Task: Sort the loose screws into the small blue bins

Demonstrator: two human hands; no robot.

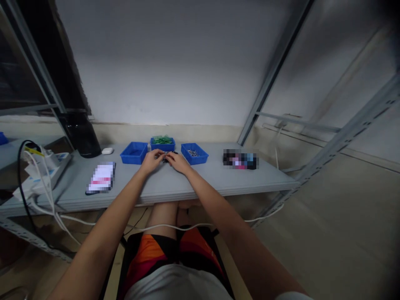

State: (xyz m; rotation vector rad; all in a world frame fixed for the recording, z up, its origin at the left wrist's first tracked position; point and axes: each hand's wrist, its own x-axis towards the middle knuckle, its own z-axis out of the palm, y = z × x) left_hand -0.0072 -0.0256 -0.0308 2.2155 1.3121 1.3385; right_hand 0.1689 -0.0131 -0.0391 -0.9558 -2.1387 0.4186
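Observation:
Close together over the grey shelf top, my left hand and my right hand meet at their fingertips. The fingers of both are bent and pressed inward on something small. A few tiny dark and silvery pieces show between and behind the fingertips, too small to name. To the left of my left hand is a blue bin with nothing visible inside. Behind the hands stands a second blue bin heaped with green pieces. By my right hand, a third blue bin holds small silvery metal parts.
A phone lies on the left, near a white earbud case and a black bottle. Power strips with cables crowd the left end. A blurred-out dark object lies on the right. Metal uprights frame the shelf.

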